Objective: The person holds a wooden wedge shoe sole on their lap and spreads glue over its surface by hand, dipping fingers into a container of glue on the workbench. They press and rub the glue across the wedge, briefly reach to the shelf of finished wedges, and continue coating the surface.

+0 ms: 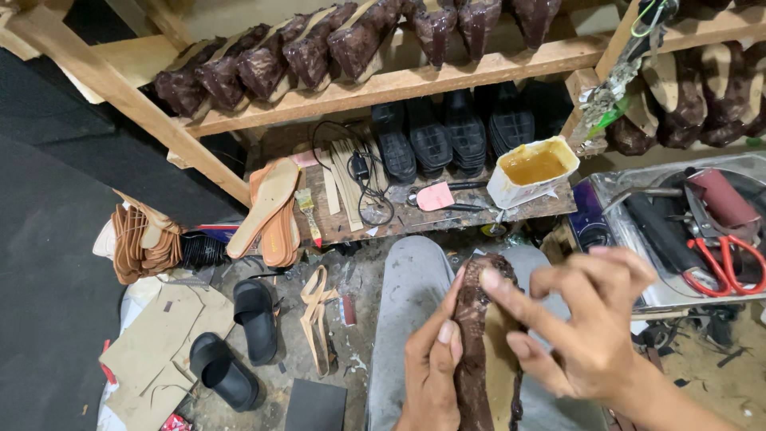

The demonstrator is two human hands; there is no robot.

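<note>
Here I sit at a low, cluttered wooden bench [447, 214] with a tub of amber glue [532, 169] at one o'clock and shelves of soles above. Over my lap, my left hand [431, 369] grips a dark brown, glossy sandal upper [475, 351] on its tan sole. My right hand [586, 327], fingers spread, presses its fingertip on the top edge.

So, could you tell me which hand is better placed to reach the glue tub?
Probably the right hand: it only fingers the dark sole and sits below the glue tub, while the left hand grips that sole.

Even, bright overhead light – edges bowed, left side dim.
</note>
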